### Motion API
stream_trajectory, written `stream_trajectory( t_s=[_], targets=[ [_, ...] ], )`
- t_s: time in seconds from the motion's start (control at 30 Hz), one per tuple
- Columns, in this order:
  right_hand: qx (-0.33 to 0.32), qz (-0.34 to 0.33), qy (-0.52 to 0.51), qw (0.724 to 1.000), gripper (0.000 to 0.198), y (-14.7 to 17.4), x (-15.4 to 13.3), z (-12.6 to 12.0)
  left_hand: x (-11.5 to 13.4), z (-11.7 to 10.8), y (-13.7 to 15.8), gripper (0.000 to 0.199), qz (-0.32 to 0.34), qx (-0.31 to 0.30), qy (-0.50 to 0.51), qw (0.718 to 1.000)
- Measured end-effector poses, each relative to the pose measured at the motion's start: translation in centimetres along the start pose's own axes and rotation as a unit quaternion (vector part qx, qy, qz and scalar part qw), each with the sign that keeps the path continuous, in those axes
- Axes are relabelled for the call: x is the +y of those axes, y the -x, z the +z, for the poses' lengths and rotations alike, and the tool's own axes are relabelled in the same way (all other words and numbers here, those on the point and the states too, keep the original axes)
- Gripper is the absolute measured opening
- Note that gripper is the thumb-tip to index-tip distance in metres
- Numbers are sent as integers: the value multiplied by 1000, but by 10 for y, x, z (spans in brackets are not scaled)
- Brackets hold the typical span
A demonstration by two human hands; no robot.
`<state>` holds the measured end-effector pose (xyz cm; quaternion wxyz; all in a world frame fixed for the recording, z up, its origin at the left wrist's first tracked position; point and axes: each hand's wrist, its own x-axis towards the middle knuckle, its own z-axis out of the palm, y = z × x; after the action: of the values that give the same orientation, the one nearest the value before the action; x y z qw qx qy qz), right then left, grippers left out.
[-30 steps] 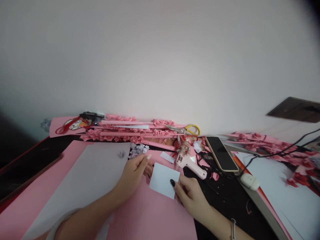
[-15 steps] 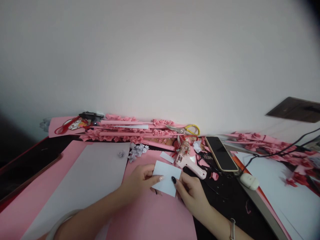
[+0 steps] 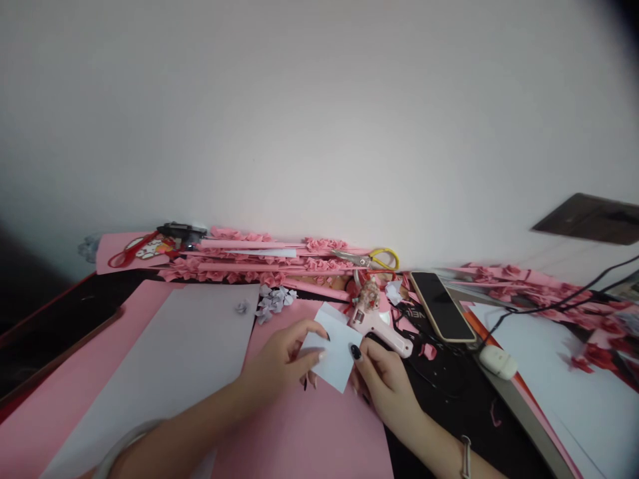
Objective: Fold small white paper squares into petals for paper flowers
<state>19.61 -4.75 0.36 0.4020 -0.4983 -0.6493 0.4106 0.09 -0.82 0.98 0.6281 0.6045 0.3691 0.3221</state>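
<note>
The left hand [image 3: 279, 356] pinches the left side of a small square white paper sheet [image 3: 335, 356], thumb on its face and index finger curled over it; the right hand [image 3: 392, 386] grips the right edge, its thumb pressed flat on top. The square is held tilted over a large pink paper sheet [image 3: 309, 432], near a pale pink pistol-shaped glue gun [image 3: 383, 332].

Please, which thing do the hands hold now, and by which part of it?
A white paper piece: left hand at its left side, right hand at its right edge.
</note>
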Motion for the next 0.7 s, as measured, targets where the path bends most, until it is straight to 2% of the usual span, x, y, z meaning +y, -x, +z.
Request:
stream_trajectory(
  t_s=[0.07,0.13,0.27,0.53,0.7],
  targets=[
    [-28,5,-40,999,32,1,-1,2,2,1,2,18,2,-17,-41,999],
    [-53,-5,-57,997,30,3,-1,3,4,2,4,27,34,-22,-84,996],
    [-84,-37,-24,996,25,4,-6,3,3,5,8,33,68,-61,-128,988],
    [-122,-79,16,989,15,3,-11,3,0,8,11,20,87,-81,-165,979],
    [-135,-78,3,988,22,3,-10,3,2,8,11,16,87,-83,-172,978]
  ],
)
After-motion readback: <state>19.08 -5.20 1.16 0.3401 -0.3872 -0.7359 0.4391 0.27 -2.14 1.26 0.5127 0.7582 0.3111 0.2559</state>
